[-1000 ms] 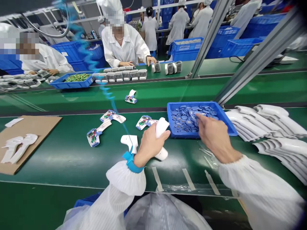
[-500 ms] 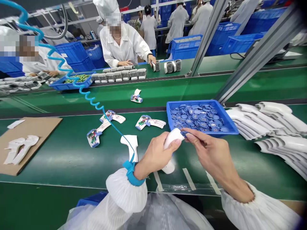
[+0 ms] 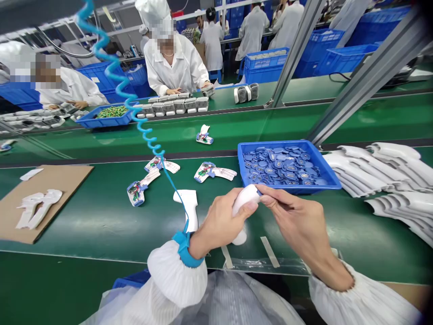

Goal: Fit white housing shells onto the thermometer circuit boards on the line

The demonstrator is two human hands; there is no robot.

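My left hand (image 3: 219,219) is wrapped round a white gun-shaped plastic housing (image 3: 246,197), whose lower end shows beneath the hand. At the housing's right end my right hand (image 3: 299,219) pinches a small blue plastic piece (image 3: 259,192) against it; the fingers cover most of that piece. Just behind both hands is a blue tray (image 3: 304,187) full of loose blue oval covers (image 3: 280,164). Left of my left hand lies another white housing (image 3: 191,205). A blue coiled cord (image 3: 145,128) runs to the band (image 3: 184,248) on my left wrist.
Several open housings with wired circuit boards (image 3: 214,172) lie left of the tray, and one more (image 3: 204,135) is on the green belt. White shells (image 3: 358,171) are stacked at right. Cardboard (image 3: 74,189) bears white parts. Across the belt, a co-worker (image 3: 176,63) handles grey-white units.
My right fingers have pressed closer to the housing, and less of the blue piece shows. The open housing on the belt has shifted right. The co-worker's unit is tilted and further left.
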